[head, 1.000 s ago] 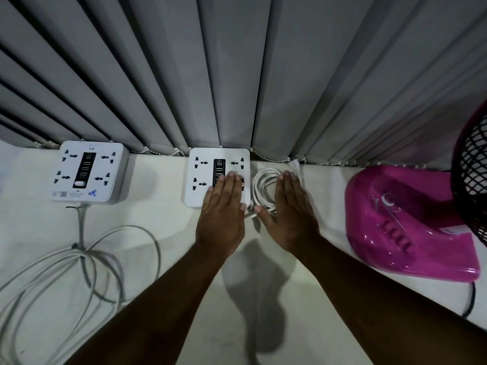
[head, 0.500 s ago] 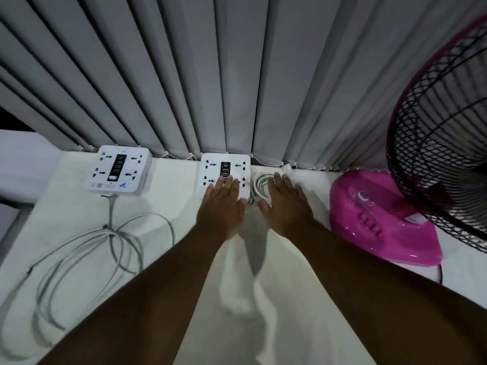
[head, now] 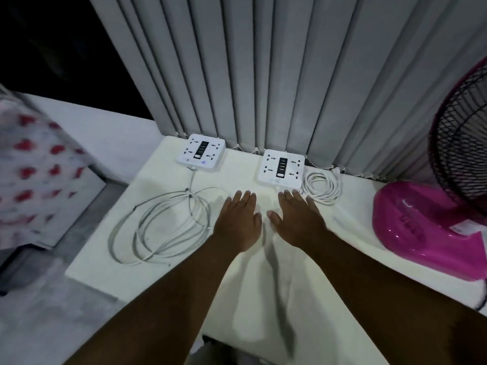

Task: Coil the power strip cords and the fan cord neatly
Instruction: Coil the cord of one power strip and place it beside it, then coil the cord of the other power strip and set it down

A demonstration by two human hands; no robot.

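Two white square power strips lie at the back of the white table (head: 110,275). The right power strip (head: 281,168) has its cord (head: 321,187) wound in a small tight coil just to its right. The left power strip (head: 201,152) trails a loose cord (head: 163,227) sprawled in wide loops toward the table's left front. My left hand (head: 238,222) and my right hand (head: 299,219) hover flat with straight fingers, side by side, in front of the right strip, holding nothing. The pink fan (head: 432,227) stands at the right; a short piece of its dark cord (head: 482,301) shows at the right edge.
Grey vertical blinds (head: 263,75) hang right behind the strips. The fan's black wire cage (head: 461,151) rises at the right edge. Left of the table a white cloth with red hearts (head: 34,177) lies lower down, with grey floor (head: 39,320) beneath.
Both hands have lifted off the right power strip and its coiled cord and drawn back toward me. The view has pulled back and shifted left.
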